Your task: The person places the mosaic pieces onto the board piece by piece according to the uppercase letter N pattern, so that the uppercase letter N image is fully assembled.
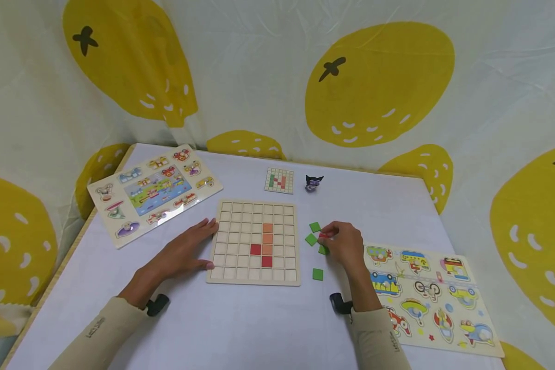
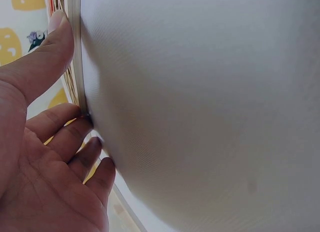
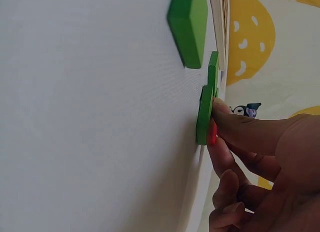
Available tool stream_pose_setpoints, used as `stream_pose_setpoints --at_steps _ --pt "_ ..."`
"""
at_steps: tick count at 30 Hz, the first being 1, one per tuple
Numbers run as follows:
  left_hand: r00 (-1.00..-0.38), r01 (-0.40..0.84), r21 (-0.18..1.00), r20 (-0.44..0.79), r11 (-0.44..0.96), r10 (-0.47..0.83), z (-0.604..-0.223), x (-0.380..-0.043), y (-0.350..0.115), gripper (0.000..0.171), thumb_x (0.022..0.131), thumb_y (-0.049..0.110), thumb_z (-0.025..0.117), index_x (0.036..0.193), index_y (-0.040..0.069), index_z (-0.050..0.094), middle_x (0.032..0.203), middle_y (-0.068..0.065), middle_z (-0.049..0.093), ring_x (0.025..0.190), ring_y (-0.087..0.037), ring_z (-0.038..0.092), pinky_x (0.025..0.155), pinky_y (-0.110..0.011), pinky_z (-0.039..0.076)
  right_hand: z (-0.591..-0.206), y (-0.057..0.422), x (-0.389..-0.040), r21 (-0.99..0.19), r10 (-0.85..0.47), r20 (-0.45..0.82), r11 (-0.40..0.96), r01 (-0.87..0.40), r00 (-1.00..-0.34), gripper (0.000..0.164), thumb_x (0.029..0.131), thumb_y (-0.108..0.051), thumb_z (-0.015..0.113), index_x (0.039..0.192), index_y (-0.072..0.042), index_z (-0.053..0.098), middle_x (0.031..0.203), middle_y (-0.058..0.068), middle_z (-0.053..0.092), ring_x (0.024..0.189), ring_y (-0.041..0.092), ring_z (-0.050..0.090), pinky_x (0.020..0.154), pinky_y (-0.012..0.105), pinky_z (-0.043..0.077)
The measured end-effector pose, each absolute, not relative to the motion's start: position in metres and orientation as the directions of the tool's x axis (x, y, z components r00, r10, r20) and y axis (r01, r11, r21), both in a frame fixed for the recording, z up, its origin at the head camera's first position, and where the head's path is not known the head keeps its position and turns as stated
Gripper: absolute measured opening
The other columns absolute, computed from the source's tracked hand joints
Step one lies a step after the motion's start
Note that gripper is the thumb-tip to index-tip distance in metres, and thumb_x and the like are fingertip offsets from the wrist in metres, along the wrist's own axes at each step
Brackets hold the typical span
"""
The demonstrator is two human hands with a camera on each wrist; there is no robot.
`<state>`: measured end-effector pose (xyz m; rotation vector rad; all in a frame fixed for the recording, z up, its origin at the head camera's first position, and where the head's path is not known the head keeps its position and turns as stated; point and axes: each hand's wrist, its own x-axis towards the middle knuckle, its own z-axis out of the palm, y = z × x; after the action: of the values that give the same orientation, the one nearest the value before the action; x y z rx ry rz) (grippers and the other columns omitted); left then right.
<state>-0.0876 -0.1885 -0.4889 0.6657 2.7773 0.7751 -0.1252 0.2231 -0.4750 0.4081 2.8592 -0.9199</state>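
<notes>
A square wooden grid board (image 1: 231, 247) lies in the middle of the table, bearing three orange tiles (image 1: 267, 238) in a column with a red tile (image 1: 266, 261) below them. Another red tile (image 1: 256, 250) sits just left of that column. My left hand (image 1: 185, 250) rests against the board's left edge, fingers and thumb spread. To the right of the board, my right hand (image 1: 347, 244) pinches a small red tile (image 3: 214, 133) between thumb and fingers, low over several green tiles (image 1: 311, 239). One separate green tile (image 1: 317, 274) lies nearer to me.
A small pattern card (image 1: 279, 180) and a dark figurine (image 1: 312, 182) stand behind the board. At the back left lies a picture puzzle board (image 1: 120, 203). A vehicle puzzle board (image 1: 427, 308) lies at the right, partly under my right forearm. A lemon-print curtain (image 1: 259, 77) hangs behind the table.
</notes>
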Motion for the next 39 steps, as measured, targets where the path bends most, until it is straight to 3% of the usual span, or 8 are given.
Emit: stream_pose_setpoints --at_steps 11,20,39 --pt "-0.880 0.383 0.541 -0.033 0.749 0.474 -0.489 -0.087 -0.187 0.102 0.079 0.026 0.094 0.161 -0.001 0.041 0.170 -0.022 0.037 0.159 -0.047 0.031 0.126 -0.064 0.033 -0.474 0.225 -0.121 -0.565 0.221 -0.189 0.773 0.290 -0.957 0.012 0.090 -0.017 0.086 0.095 -0.013 0.076 0.085 0.006 0.069 0.086 0.026 0.058 0.072 0.035 0.040" --pt "-0.883 0.371 0.548 -0.042 0.750 0.468 -0.489 -0.087 -0.188 0.102 0.079 0.025 0.094 0.162 0.000 0.040 0.171 -0.020 0.036 0.160 -0.046 0.030 0.127 -0.063 0.033 -0.468 0.213 -0.113 -0.640 0.153 -0.097 0.748 0.179 -0.983 0.013 0.094 -0.019 0.083 0.103 -0.019 0.075 0.088 0.005 0.068 0.073 0.023 0.053 0.057 0.030 0.040" --pt "-0.885 0.365 0.529 -0.059 0.766 0.462 -0.488 -0.088 -0.187 0.103 0.078 0.025 0.094 0.162 0.000 0.040 0.171 -0.021 0.035 0.159 -0.047 0.030 0.126 -0.063 0.033 -0.471 0.165 -0.103 -0.689 0.048 -0.070 0.720 0.084 -0.996 0.008 0.094 -0.019 0.082 0.097 -0.023 0.076 0.083 0.001 0.068 0.071 0.020 0.052 0.063 0.032 0.039"
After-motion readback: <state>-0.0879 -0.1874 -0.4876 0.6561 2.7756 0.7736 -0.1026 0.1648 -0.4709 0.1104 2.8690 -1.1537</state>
